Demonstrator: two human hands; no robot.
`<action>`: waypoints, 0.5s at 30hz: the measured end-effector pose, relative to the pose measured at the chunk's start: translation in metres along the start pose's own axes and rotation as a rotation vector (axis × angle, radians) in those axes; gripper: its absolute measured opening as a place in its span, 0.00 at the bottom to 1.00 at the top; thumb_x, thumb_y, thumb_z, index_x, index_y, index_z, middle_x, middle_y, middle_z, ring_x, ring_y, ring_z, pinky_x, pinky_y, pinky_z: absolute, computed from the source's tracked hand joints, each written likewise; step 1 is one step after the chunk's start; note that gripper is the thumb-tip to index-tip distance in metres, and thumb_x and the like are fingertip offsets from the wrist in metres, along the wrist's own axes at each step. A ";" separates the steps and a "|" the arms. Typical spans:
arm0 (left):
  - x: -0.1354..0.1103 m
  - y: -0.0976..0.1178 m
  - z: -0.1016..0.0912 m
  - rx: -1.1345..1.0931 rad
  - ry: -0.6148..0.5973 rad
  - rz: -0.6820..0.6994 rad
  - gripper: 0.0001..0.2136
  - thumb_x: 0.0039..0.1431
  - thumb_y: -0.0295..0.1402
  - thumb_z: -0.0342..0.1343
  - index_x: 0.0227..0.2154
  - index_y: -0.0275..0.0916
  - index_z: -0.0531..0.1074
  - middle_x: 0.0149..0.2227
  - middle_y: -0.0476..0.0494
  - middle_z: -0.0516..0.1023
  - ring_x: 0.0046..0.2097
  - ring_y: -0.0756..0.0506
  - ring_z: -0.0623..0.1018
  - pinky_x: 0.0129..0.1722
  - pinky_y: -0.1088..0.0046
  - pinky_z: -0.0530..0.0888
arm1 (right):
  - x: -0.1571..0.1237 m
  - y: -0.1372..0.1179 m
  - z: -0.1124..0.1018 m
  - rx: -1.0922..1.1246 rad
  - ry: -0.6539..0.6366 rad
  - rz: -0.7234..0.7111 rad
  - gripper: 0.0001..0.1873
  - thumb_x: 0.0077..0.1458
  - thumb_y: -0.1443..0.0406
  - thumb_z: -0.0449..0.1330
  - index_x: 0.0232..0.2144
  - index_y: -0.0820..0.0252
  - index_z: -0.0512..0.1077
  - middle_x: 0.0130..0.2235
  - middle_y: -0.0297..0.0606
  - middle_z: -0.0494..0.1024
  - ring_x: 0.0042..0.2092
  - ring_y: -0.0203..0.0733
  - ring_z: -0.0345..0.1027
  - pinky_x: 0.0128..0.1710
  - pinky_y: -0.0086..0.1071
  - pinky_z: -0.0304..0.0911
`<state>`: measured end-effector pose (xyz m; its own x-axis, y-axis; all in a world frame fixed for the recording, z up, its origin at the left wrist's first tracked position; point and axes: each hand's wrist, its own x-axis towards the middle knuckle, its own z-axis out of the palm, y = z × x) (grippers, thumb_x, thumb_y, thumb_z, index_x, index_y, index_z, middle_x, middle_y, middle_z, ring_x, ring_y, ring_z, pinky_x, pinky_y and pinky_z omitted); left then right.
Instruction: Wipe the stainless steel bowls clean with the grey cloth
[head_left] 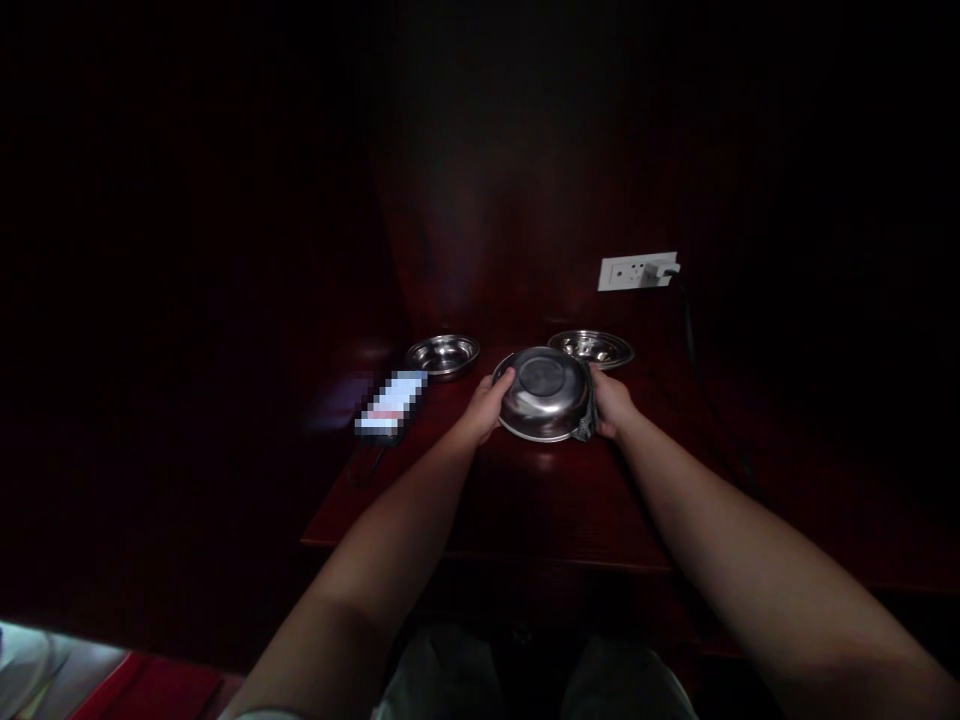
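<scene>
A shiny steel bowl [541, 398] is tilted with its round base facing me, above the dark red table. My left hand [486, 408] grips its left edge, the thumb lying on the outer wall. At the opposite side, my right hand [611, 402] presses a dark patterned cloth [587, 408] against the bowl; its fingers are partly hidden behind cloth and bowl. Behind the held bowl, two more steel bowls rest on the table, one at the left [444, 356] and a wide-rimmed one at the right [592, 348].
A phone with a lit, blurred screen [391, 405] stands propped at the table's left, a thin cable beneath it. On the back wall is a white socket panel [636, 271] with a plug and a hanging dark cord [688, 330]. The table's front edge [555, 565] lies near my knees.
</scene>
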<state>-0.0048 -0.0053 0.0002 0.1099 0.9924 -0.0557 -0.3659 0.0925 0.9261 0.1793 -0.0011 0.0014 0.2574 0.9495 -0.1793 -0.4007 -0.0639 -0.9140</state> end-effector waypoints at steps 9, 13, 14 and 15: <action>0.001 0.016 -0.021 0.298 -0.257 -0.203 0.22 0.48 0.51 0.56 0.40 0.39 0.72 0.32 0.45 0.78 0.29 0.49 0.76 0.28 0.73 0.71 | 0.001 -0.008 -0.006 -0.074 -0.253 0.315 0.16 0.54 0.55 0.53 0.34 0.63 0.71 0.23 0.40 0.76 0.29 0.43 0.72 0.34 0.39 0.69; -0.004 0.018 -0.021 0.370 -0.376 -0.252 0.22 0.48 0.50 0.56 0.41 0.39 0.72 0.35 0.43 0.78 0.33 0.47 0.77 0.32 0.72 0.70 | -0.009 -0.015 -0.009 -0.219 -0.315 0.380 0.15 0.54 0.58 0.55 0.30 0.64 0.72 0.25 0.44 0.77 0.28 0.45 0.72 0.33 0.41 0.69; -0.006 0.019 -0.019 0.385 -0.426 -0.256 0.22 0.49 0.49 0.56 0.41 0.38 0.73 0.36 0.42 0.78 0.34 0.47 0.77 0.34 0.72 0.70 | -0.012 -0.016 -0.009 -0.264 -0.348 0.369 0.13 0.53 0.59 0.56 0.29 0.65 0.72 0.26 0.45 0.78 0.28 0.45 0.72 0.33 0.40 0.69; -0.008 0.020 -0.018 0.400 -0.474 -0.255 0.21 0.49 0.48 0.56 0.40 0.38 0.73 0.37 0.41 0.78 0.36 0.46 0.77 0.37 0.71 0.70 | -0.016 -0.017 -0.009 -0.306 -0.386 0.346 0.12 0.52 0.60 0.57 0.29 0.65 0.73 0.26 0.45 0.78 0.28 0.45 0.73 0.32 0.39 0.69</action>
<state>-0.0293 -0.0095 0.0125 0.5751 0.7918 -0.2057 0.0858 0.1917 0.9777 0.1898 -0.0175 0.0170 -0.2036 0.8969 -0.3926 -0.1180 -0.4206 -0.8995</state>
